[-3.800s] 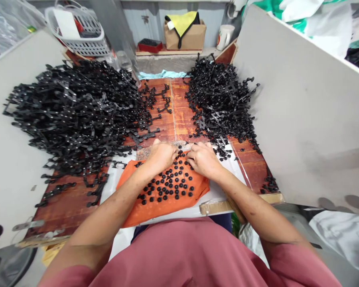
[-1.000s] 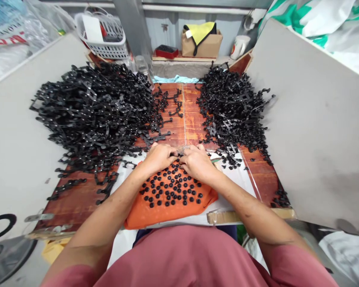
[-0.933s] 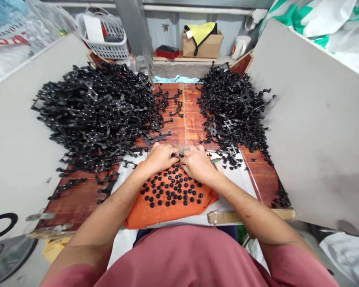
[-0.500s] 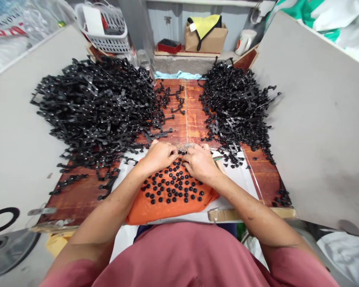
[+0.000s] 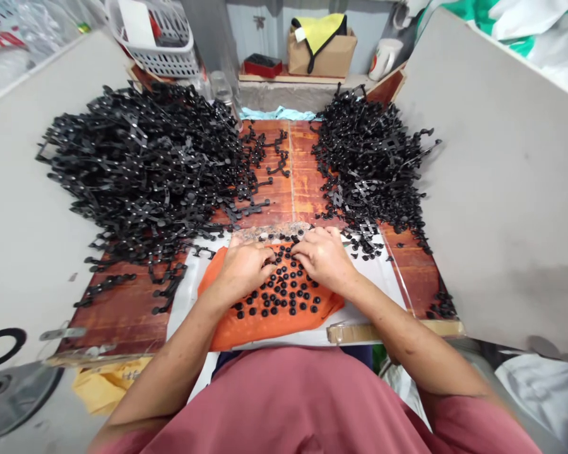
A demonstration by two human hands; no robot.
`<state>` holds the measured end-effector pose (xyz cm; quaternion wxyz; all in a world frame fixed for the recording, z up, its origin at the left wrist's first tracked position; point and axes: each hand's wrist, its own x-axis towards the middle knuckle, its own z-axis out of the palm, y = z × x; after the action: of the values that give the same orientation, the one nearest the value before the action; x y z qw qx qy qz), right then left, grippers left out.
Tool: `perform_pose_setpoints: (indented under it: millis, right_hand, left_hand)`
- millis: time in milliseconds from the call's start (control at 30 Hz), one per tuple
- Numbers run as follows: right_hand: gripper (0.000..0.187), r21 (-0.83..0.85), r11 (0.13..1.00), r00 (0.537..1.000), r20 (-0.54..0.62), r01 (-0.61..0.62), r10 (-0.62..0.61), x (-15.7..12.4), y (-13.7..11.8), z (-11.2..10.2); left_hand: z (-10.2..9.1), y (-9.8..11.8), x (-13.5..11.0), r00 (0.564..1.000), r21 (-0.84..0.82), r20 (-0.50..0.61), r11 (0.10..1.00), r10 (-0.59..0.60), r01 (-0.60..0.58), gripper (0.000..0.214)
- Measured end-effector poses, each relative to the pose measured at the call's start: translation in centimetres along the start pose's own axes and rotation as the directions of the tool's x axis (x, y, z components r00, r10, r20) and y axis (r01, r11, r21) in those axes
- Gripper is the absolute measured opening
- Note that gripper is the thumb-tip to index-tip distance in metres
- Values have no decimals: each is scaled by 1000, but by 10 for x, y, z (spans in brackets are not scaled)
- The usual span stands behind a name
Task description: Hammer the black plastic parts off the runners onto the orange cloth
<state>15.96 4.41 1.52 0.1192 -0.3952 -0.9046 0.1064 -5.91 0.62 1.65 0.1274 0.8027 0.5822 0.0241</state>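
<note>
An orange cloth [image 5: 246, 331] lies in front of me, dotted with many small round black pieces [image 5: 284, 291]. My left hand [image 5: 247, 266] rests over its left part, fingers curled together at the black pieces. Opposite it, my right hand [image 5: 322, 257] bends over the upper right part, thumb and fingers pinched close to the pieces. Whatever small thing either hand has between its fingertips is too small or hidden to make out. A strip of clear plastic [image 5: 260, 232] shows beyond the cloth's far edge.
A large heap of black linked plastic parts [image 5: 146, 164] covers the left of the wooden table [image 5: 307, 189]; a smaller heap [image 5: 369, 157] stands right. Grey panels [image 5: 492, 176] wall both sides. At the back are a white basket [image 5: 165, 60], a cardboard box [image 5: 331, 60] and a mug [image 5: 385, 60].
My left hand has drawn back toward me, and a wider gap shows between the hands. More black pieces near the cloth's far edge are visible. The view has shifted slightly.
</note>
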Motion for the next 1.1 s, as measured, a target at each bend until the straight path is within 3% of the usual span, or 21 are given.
perform_pose_setpoints:
  millis: [100,233,367,567,667,767,933,1100]
  right_hand:
    - [25,-50,996,997,50,67,-65,10,-13,8]
    - [29,-94,987,988,103,128,-118,23,-25,16]
    - [29,-94,987,984,136,127,-114,25,-25,16]
    - [27,25,999,1000,-19,25,-25,6,0,-3]
    - [26,9,994,989,-105,-107,107,-18,22,-17]
    - [27,-46,971,969,-94,-234,229,-51,38,-25]
    - [23,-61,961,963,-5,-271,271,-92,36,-17]
    - [17,-47,973,974,-49,-225,222,-85,22,0]
  left_hand:
    - [-2,1,1,998,34,58,999,12,-14,20]
    - [-1,2,0,999,70,38,997,23,-26,19]
    - [-2,-8,-2,999,-39,-8,998,49,-50,18]
    - [-15,-22,2,995,-84,-87,996,-41,34,23]
    - [-16,-22,0,994,-81,-93,996,-54,46,26]
    - [-9,-21,-3,994,-72,-102,997,-48,41,25]
    - [2,1,-4,991,-168,-135,985,21,-44,26]
    - [5,51,11,984,-184,-113,970,140,-159,24]
